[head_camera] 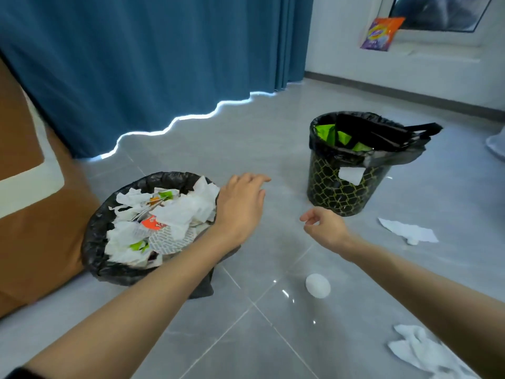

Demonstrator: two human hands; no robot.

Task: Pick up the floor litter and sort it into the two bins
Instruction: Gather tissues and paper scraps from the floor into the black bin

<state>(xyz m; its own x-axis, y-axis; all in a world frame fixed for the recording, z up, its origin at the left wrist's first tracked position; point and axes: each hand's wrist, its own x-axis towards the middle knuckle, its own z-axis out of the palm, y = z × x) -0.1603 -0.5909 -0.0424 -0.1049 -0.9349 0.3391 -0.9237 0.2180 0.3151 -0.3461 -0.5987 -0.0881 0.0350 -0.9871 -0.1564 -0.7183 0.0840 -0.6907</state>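
Two bins stand on the grey tile floor. The near bin (pixel 93 242), lined with a black bag, is full of crumpled white paper and wrappers. The far bin (pixel 328 187) is black with a yellow-green net pattern and holds green wrappers under a black liner. My left hand (pixel 240 203) hovers open at the near bin's right rim, holding nothing. My right hand (pixel 325 228) hangs between the bins with fingers loosely curled, empty. On the floor lie a white ball of paper (pixel 317 285), a flat white scrap (pixel 407 231) and crumpled tissue (pixel 420 351).
A brown and white cushion or sofa (pixel 32 214) borders the near bin on the left. A blue curtain (pixel 136 64) hangs behind. An orange packet (pixel 382 32) sits on the window ledge at the back right. Something pale (pixel 496 144) shows at the right edge.
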